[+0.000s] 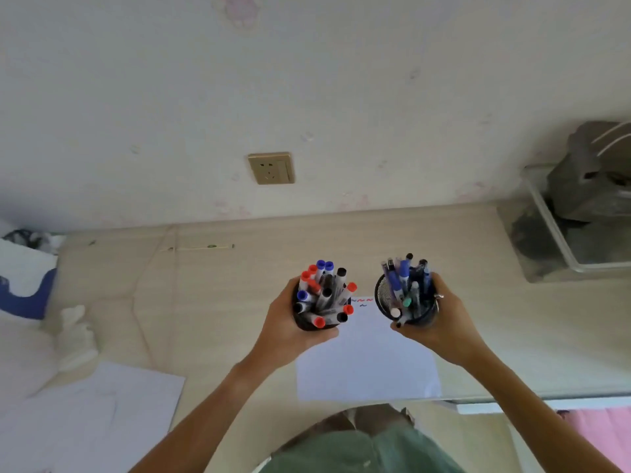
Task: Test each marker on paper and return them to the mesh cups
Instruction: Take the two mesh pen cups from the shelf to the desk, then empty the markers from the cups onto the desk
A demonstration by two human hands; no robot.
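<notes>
Head view: left hand (286,327) grips one marker-filled mesh cup (316,322), right hand (440,322) grips the other cup (408,310), above paper (367,367).

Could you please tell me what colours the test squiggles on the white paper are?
Red squiggles with a blue one beneath, on the white paper, seen in the head view.

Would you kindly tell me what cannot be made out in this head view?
- Left cup: wall hidden by left hand and markers.
- Right cup base: behind right hand.
- Squiggles on paper: partly hidden by the cups.
- Marker labels: too blurred.
</notes>
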